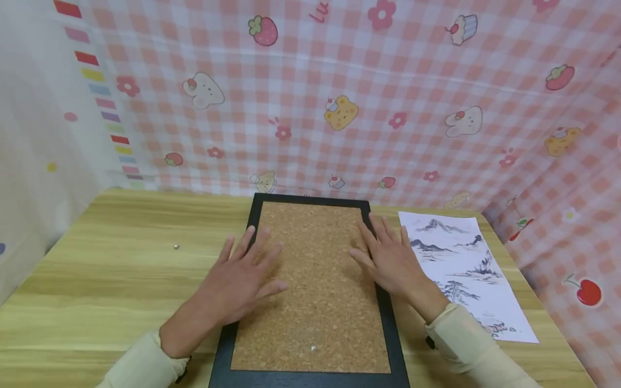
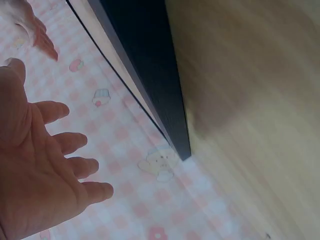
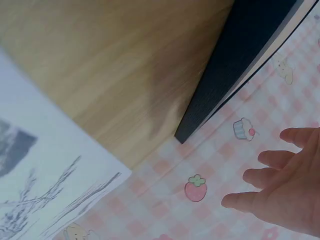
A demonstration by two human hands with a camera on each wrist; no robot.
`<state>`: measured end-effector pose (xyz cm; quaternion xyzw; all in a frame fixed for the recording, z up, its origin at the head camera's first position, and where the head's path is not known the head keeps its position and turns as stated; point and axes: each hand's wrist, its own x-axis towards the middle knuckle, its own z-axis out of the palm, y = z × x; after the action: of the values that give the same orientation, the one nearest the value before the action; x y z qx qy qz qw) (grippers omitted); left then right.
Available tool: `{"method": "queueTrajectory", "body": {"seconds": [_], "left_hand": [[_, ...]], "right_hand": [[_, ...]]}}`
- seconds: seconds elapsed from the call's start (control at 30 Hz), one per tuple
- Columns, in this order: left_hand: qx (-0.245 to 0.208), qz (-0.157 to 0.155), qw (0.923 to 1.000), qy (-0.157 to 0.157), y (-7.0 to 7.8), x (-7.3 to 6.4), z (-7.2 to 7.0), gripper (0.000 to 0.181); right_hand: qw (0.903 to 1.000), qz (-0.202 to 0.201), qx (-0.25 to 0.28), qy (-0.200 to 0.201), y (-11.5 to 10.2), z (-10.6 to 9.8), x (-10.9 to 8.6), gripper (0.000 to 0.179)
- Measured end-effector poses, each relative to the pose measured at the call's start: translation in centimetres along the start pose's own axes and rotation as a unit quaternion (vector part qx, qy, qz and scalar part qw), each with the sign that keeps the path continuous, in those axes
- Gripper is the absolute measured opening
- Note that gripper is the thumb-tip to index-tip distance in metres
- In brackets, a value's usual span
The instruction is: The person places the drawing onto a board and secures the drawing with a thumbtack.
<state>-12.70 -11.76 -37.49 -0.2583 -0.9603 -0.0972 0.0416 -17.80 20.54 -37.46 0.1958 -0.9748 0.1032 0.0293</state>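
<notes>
A cork board in a black frame lies lengthwise on the wooden table. My left hand hovers at the board's left edge, fingers spread and holding nothing. Across from it, my right hand is over the right edge, its fingers also spread and bare. Both wrist views show the palms facing the board with relaxed fingers, apart from the frame's dark side. A small white speck is near the bottom of the cork.
To the right of the board lies a white sheet with ink landscape drawings. A small shiny round object sits on the table at left. Behind hangs a pink checked cloth, with more cloth along the right side.
</notes>
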Motion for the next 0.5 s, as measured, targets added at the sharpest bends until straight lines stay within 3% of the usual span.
{"method": "queueTrajectory", "body": {"seconds": [0.5], "left_hand": [[-0.003,0.049,0.9988,0.001,2.6,1.5,0.3,0.072]], "right_hand": [[0.9987,0.049,0.016,-0.002,2.8,-1.5,-0.3,0.076]]}}
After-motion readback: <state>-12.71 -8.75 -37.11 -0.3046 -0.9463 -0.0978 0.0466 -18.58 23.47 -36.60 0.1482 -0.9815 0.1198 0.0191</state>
